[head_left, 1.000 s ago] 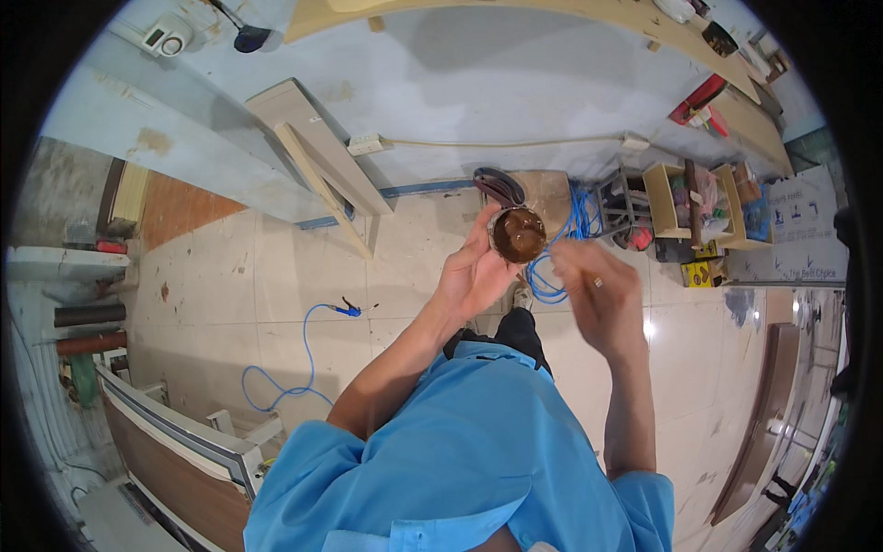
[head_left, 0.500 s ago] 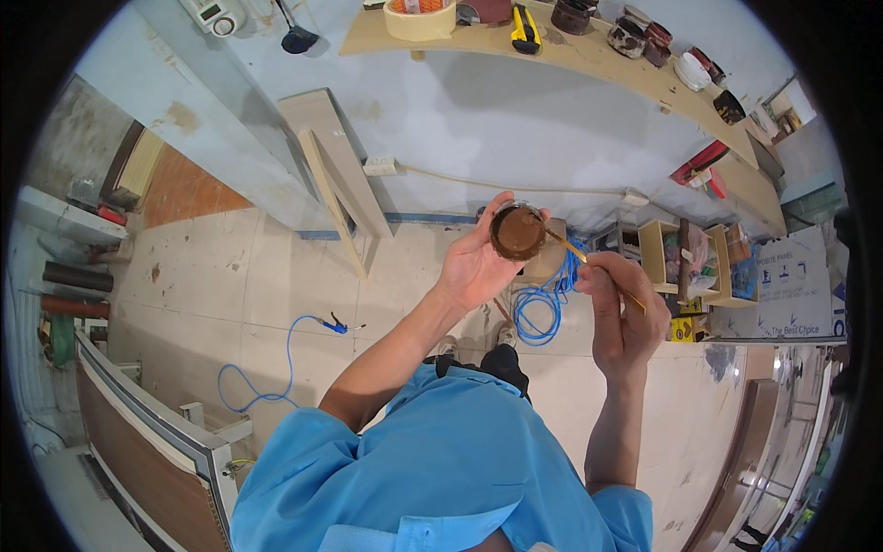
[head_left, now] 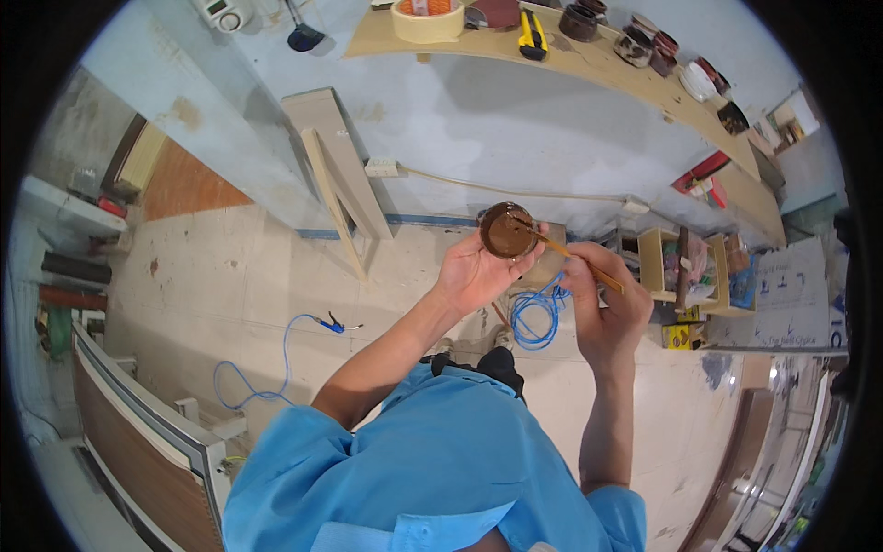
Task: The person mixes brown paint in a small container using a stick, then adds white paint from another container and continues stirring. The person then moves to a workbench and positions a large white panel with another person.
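My left hand (head_left: 474, 274) holds a small round cup (head_left: 508, 230) from below, fingers closed around its base, so it stays level and its open top faces me. To the right of the cup, my right hand (head_left: 602, 308) pinches a thin wooden stick (head_left: 575, 259), its tip dipped inside. The cup is dark and full of brown glossy paste. Below the cup, a blue cable (head_left: 533, 313) lies coiled on the floor.

Open floor (head_left: 212, 276) left of hands; shelf unit (head_left: 685, 271) crowds right
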Demonstrator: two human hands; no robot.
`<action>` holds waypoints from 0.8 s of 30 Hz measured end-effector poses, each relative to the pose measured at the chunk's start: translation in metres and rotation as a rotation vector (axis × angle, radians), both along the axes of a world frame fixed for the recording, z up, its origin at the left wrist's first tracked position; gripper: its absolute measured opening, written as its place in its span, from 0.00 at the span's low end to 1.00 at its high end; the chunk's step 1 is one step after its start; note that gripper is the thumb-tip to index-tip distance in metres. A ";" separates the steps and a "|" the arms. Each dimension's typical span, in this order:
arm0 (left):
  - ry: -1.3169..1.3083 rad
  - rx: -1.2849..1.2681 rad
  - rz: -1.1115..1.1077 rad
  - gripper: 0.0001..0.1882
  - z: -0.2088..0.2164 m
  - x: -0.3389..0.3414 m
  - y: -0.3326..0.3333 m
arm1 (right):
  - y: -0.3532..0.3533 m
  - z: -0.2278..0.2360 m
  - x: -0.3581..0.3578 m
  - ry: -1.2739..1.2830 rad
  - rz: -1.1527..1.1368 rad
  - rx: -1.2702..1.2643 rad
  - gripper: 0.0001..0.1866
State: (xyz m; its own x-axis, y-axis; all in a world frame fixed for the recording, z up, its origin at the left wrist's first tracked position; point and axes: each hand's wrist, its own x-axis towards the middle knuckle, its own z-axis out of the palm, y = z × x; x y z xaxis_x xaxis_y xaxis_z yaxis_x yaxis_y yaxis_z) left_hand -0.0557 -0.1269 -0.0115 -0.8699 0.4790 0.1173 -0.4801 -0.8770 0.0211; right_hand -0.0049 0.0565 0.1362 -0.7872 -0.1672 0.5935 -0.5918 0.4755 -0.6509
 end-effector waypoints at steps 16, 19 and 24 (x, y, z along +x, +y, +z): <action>-0.027 -0.231 -0.128 0.35 -0.019 -0.005 -0.025 | -0.016 -0.017 -0.025 -0.084 0.015 -0.025 0.05; -0.096 -0.307 -0.072 0.34 -0.016 0.002 -0.024 | -0.014 -0.035 -0.029 -0.425 -0.102 -0.196 0.08; -0.029 -0.230 -0.133 0.34 -0.021 0.001 -0.016 | 0.001 -0.057 -0.028 -0.562 -0.038 -0.372 0.21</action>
State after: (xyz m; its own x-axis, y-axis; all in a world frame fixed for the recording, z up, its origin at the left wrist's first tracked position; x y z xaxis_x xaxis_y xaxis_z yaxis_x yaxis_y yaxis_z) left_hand -0.0547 -0.1424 -0.0322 -0.7992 0.6002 -0.0322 -0.5938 -0.7802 0.1970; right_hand -0.0325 0.0578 0.0788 -0.9945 0.0028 0.1049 -0.1028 0.1734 -0.9795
